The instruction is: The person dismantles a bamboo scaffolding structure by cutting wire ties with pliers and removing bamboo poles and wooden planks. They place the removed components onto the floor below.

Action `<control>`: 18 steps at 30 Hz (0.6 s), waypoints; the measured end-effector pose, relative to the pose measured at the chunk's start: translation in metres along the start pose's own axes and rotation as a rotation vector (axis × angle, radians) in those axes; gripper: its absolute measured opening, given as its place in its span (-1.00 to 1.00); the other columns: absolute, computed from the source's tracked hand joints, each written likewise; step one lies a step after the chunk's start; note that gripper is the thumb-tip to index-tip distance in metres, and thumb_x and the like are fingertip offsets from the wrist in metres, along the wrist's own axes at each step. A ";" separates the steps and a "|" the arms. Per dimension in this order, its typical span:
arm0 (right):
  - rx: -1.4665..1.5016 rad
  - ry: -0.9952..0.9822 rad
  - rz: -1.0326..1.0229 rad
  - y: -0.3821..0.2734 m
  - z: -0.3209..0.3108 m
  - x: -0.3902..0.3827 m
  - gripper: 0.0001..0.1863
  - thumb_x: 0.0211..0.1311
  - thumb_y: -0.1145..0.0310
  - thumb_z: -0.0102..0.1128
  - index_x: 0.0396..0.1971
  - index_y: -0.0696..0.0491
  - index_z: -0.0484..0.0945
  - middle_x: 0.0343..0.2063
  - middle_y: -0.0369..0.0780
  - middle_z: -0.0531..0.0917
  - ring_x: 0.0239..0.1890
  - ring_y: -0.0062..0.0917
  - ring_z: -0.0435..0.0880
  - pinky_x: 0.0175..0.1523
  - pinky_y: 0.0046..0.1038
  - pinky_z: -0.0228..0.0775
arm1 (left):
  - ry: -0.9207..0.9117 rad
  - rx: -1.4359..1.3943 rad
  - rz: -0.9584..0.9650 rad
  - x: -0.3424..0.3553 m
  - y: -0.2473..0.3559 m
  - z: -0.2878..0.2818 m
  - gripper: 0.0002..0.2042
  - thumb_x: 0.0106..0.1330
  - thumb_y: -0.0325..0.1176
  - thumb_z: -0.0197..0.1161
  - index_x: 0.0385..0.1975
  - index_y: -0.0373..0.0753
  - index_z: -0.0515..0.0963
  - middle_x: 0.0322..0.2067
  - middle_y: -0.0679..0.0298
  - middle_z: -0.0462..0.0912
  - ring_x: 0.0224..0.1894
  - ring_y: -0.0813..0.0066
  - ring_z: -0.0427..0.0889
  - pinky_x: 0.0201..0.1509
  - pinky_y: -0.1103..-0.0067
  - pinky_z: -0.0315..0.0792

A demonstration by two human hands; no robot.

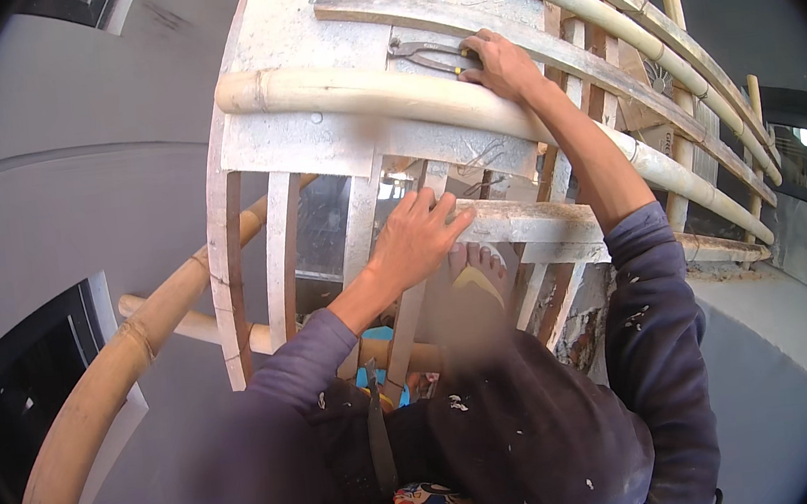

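Observation:
On the pale, spattered board [293,42] lies a pair of pincers [422,51] with yellow-tipped handles. My right hand [505,66] reaches across the bamboo pole and closes on the handle ends. The pincers' jaws point left. Nearer to me, my left hand [417,239] is curled at the left end of a short wooden plank [528,221], its thumb along the plank. Part of that grip is hidden beneath the fingers. A thick bamboo pole [357,91] runs between my two hands.
A long wooden batten [458,22] and more bamboo poles [636,31] cross the far right. Gaps open between the upright slats [284,255]. My sandalled foot [477,269] stands below the plank. A curved bamboo pole [129,350] and a grey wall [56,220] are on the left.

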State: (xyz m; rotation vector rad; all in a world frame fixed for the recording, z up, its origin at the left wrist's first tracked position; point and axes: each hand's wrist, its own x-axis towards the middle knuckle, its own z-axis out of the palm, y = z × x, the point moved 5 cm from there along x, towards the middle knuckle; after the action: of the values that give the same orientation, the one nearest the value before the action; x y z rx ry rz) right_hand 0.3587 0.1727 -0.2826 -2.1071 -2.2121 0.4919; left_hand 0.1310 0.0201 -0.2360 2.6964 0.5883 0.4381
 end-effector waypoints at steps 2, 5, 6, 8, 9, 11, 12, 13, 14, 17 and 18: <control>0.045 0.077 0.013 -0.005 -0.014 -0.018 -0.55 0.15 0.19 0.30 0.00 0.07 0.53 -0.04 -0.10 0.55 0.02 -0.19 0.56 0.12 -0.24 0.42 | 0.019 -0.010 0.002 0.002 0.000 -0.005 -0.60 0.04 -0.47 0.21 -0.04 -0.09 0.54 -0.29 0.27 0.44 -0.27 0.32 0.42 -0.21 0.46 0.35; 0.130 0.341 -0.029 -0.012 -0.058 -0.064 -0.57 0.19 0.15 0.28 -0.04 0.11 0.57 -0.07 -0.05 0.60 -0.01 -0.19 0.60 0.11 -0.29 0.41 | 0.088 -0.007 0.011 0.003 0.001 -0.016 -0.64 0.06 -0.47 0.19 -0.08 -0.08 0.56 -0.30 0.29 0.45 -0.27 0.35 0.44 -0.23 0.48 0.35; 0.199 0.375 0.044 -0.013 -0.066 -0.080 -0.56 0.20 0.12 0.28 -0.05 0.12 0.58 -0.07 -0.03 0.62 0.02 -0.21 0.59 0.12 -0.31 0.39 | 0.108 0.007 -0.006 -0.001 -0.001 -0.018 -0.65 0.07 -0.47 0.18 -0.09 -0.07 0.57 -0.31 0.29 0.46 -0.27 0.35 0.44 -0.24 0.49 0.35; 0.191 0.478 0.264 0.005 -0.086 -0.132 -0.50 0.19 0.06 0.29 -0.02 0.15 0.58 -0.02 -0.05 0.61 0.04 -0.30 0.59 0.14 -0.33 0.37 | 0.140 0.002 -0.008 0.001 -0.003 -0.018 -0.66 0.07 -0.46 0.19 -0.10 -0.08 0.58 -0.31 0.29 0.47 -0.27 0.35 0.45 -0.23 0.49 0.35; 0.198 0.509 0.357 0.018 -0.096 -0.163 -0.50 0.22 0.06 0.26 -0.01 0.15 0.58 -0.02 -0.06 0.61 0.05 -0.31 0.58 0.17 -0.33 0.33 | 0.167 -0.004 0.016 0.005 -0.003 -0.019 -0.67 0.08 -0.45 0.19 -0.11 -0.08 0.58 -0.31 0.30 0.48 -0.27 0.35 0.45 -0.23 0.49 0.36; 0.222 0.699 0.567 0.039 -0.088 -0.223 -0.53 0.27 0.08 0.21 -0.04 0.18 0.58 -0.03 -0.05 0.61 0.06 -0.31 0.56 0.20 -0.31 0.29 | 0.115 0.005 -0.006 0.001 -0.005 -0.015 -0.66 0.07 -0.43 0.19 -0.10 -0.08 0.58 -0.28 0.29 0.51 -0.26 0.34 0.46 -0.21 0.46 0.38; 0.218 0.741 0.655 0.043 -0.085 -0.251 -0.51 0.27 0.08 0.20 -0.01 0.19 0.56 -0.04 -0.03 0.60 0.08 -0.29 0.53 0.21 -0.29 0.27 | 0.110 0.003 0.002 0.003 -0.005 -0.014 -0.66 0.06 -0.43 0.19 -0.10 -0.08 0.58 -0.27 0.28 0.51 -0.26 0.33 0.47 -0.21 0.45 0.38; 0.209 0.799 0.739 0.049 -0.080 -0.273 -0.50 0.28 0.07 0.19 0.01 0.20 0.53 -0.04 -0.01 0.58 0.10 -0.28 0.50 0.21 -0.28 0.26 | 0.116 0.005 0.020 0.008 -0.004 -0.015 -0.66 0.06 -0.43 0.19 -0.10 -0.08 0.58 -0.27 0.28 0.51 -0.25 0.33 0.47 -0.20 0.44 0.39; 0.144 0.823 0.848 0.064 -0.070 -0.291 -0.44 0.25 0.04 0.21 0.05 0.20 0.49 -0.01 0.01 0.55 0.11 -0.23 0.47 0.22 -0.27 0.24 | 0.122 -0.028 0.012 0.011 -0.005 -0.015 -0.65 0.05 -0.45 0.19 -0.10 -0.09 0.58 -0.26 0.28 0.51 -0.25 0.32 0.48 -0.20 0.44 0.40; -0.027 0.795 1.173 0.102 -0.050 -0.328 -0.20 0.15 -0.08 0.25 0.20 0.22 0.28 0.12 0.13 0.39 0.21 -0.06 0.29 0.32 -0.12 0.05 | 0.063 -0.027 0.010 0.014 -0.005 -0.016 -0.57 -0.07 -0.47 0.26 -0.09 -0.10 0.59 -0.32 0.27 0.49 -0.31 0.28 0.43 -0.26 0.41 0.36; 0.007 0.812 1.224 0.112 -0.044 -0.334 -0.06 0.10 -0.13 0.27 0.25 0.27 0.14 0.20 0.23 0.23 0.29 0.04 0.13 0.36 0.04 -0.16 | 0.079 -0.065 0.023 0.017 -0.005 -0.020 -0.53 -0.12 -0.48 0.31 -0.08 -0.11 0.59 -0.32 0.27 0.48 -0.31 0.26 0.42 -0.26 0.41 0.34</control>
State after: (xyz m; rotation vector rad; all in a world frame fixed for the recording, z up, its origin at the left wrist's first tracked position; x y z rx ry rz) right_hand 0.5016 -0.1433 -0.2085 -2.6991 -0.3947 -0.3324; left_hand 0.1369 0.0375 -0.2160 2.6361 0.5547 0.5629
